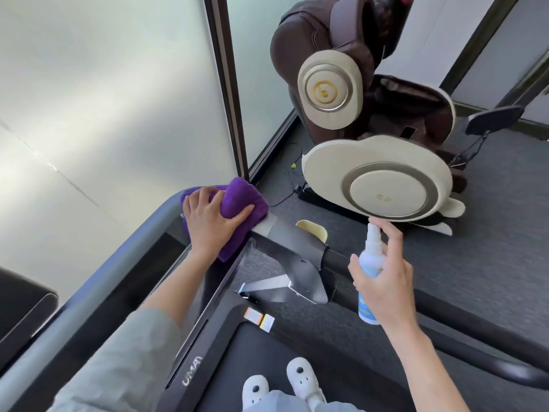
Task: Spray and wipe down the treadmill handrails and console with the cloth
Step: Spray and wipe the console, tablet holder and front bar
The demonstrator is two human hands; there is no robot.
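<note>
L hand [212, 223] lies on the purple cloth [237, 203], fingers spread and partly curled into the fabric, pressing it onto the treadmill console [166, 230] at its far right corner, where the right handrail [445, 310] starts. R hand [386, 278] grips a white spray bottle [370, 263] w/ blue label, upright, index finger over the nozzle, just above the right handrail. White shoes [279, 382] stand on the belt [267, 352]. Brown massage chair [341, 84] sits on the floor beyond the rail.
</note>
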